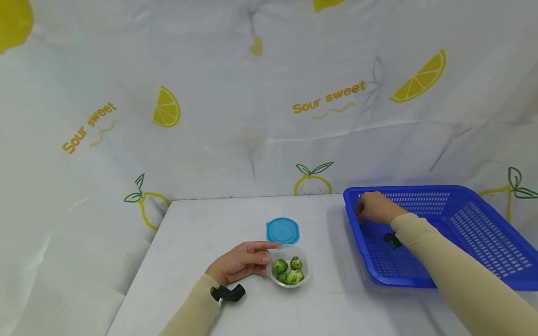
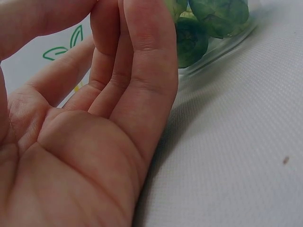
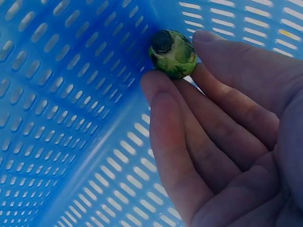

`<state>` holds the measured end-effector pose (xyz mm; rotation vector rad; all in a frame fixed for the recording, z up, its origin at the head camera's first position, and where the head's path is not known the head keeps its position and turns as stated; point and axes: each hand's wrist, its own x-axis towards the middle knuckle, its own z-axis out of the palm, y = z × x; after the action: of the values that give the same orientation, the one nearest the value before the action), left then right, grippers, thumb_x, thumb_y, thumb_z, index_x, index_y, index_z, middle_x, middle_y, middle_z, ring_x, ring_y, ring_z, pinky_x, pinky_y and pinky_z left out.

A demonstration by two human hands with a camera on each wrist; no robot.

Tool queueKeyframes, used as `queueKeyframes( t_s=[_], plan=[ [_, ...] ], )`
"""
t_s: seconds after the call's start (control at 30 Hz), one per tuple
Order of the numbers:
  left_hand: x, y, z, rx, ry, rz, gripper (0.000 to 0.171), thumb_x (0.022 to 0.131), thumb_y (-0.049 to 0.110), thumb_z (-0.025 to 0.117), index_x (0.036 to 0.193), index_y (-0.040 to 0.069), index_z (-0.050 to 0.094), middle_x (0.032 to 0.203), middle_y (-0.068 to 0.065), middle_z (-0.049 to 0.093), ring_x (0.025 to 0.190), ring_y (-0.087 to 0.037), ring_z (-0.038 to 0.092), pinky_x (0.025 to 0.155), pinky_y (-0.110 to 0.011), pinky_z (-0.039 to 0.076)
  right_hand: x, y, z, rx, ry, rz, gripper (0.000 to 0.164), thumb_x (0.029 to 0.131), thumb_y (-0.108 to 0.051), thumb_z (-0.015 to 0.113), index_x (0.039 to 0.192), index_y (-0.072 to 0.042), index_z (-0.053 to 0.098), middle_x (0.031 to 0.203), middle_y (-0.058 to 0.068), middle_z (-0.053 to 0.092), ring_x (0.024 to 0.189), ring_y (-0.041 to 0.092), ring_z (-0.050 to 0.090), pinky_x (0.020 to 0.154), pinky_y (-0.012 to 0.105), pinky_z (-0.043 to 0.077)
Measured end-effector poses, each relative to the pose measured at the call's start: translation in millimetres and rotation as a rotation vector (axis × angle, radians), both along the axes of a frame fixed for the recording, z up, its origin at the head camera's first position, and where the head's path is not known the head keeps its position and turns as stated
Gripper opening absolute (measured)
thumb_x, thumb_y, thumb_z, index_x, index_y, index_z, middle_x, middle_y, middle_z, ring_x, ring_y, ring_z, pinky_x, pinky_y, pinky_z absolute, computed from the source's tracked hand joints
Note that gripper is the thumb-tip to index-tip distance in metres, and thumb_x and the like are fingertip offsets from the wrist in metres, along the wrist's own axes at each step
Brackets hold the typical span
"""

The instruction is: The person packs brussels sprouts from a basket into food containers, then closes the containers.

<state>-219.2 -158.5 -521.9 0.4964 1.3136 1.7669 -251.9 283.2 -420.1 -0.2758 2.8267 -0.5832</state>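
Note:
Several green Brussels sprouts (image 1: 293,277) sit in a small clear plastic bowl (image 1: 309,269) on the table. My left hand (image 1: 241,262) is at the bowl's left side, its index finger reaching along the back rim and its thumb at the near rim. In the left wrist view its fingers are only gently bent beside the bowl. Inside the left end of a blue plastic basket (image 1: 364,254), my right hand (image 1: 375,207) pinches a single Brussels sprout (image 3: 174,56) between thumb and fingertips. That sprout shows its dark cut end in the right wrist view, close to the basket's corner.
Just behind the bowl lies a blue round lid (image 1: 283,230). The slotted basket stands at the right of the white-covered table (image 1: 185,238). A white curtain with lemon prints (image 1: 218,154) hangs along the back.

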Motion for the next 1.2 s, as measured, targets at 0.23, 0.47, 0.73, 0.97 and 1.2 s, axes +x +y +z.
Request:
queueKeyframes(
  t_s=[0.23,0.47,0.73,0.97,1.2],
  plan=[
    [-0.1,0,0.5,0.000,-0.005,-0.001,0.056,0.108,0.012,0.064,0.162,0.007,0.050,0.097,0.005,0.069,0.090,-0.007,0.070,0.088,-0.024,0.063,-2.4,0,-6.0,0.004,0.044,-0.013,0.011,0.085,-0.012,0.086,0.091,-0.004,0.080,0.091,0.009,0.077,0.081,0.022,0.068,0.073,0.041,0.061],
    [0.2,0,2.1,0.006,-0.013,-0.001,0.060,0.106,0.013,0.067,0.163,0.006,0.048,0.096,0.006,0.067,0.089,-0.007,0.070,0.088,-0.024,0.063,-4.2,2,-10.0,0.003,0.093,-0.002,0.011,0.081,-0.012,0.088,0.086,-0.006,0.080,0.088,0.006,0.077,0.079,0.022,0.067,0.071,0.042,0.060],
    [-0.3,0,1.9,0.018,0.000,-0.007,0.059,0.106,0.010,0.066,0.162,0.006,0.049,0.095,0.006,0.064,0.089,-0.008,0.070,0.089,-0.025,0.064,1.6,5,-4.9,0.000,0.084,0.016,0.017,0.082,-0.011,0.089,0.096,-0.002,0.082,0.094,0.010,0.079,0.087,0.025,0.073,0.080,0.049,0.064],
    [-0.7,1,1.1,0.026,-0.001,-0.004,0.061,0.106,0.009,0.066,0.163,0.004,0.046,0.096,0.005,0.065,0.089,-0.008,0.070,0.089,-0.025,0.064,18.0,13,15.3,-0.037,0.029,0.003,0.021,0.083,-0.009,0.089,0.102,-0.004,0.083,0.098,0.007,0.081,0.091,0.024,0.074,0.084,0.049,0.065],
    [-0.2,-1,0.5,0.035,0.015,0.002,0.062,0.106,0.010,0.065,0.164,0.001,0.043,0.098,0.005,0.066,0.092,-0.009,0.070,0.088,-0.024,0.064,40.0,17,46.5,-0.051,0.079,0.032,0.018,0.089,-0.012,0.086,0.105,-0.007,0.083,0.101,0.003,0.081,0.096,0.025,0.074,0.083,0.049,0.064]
  ],
)
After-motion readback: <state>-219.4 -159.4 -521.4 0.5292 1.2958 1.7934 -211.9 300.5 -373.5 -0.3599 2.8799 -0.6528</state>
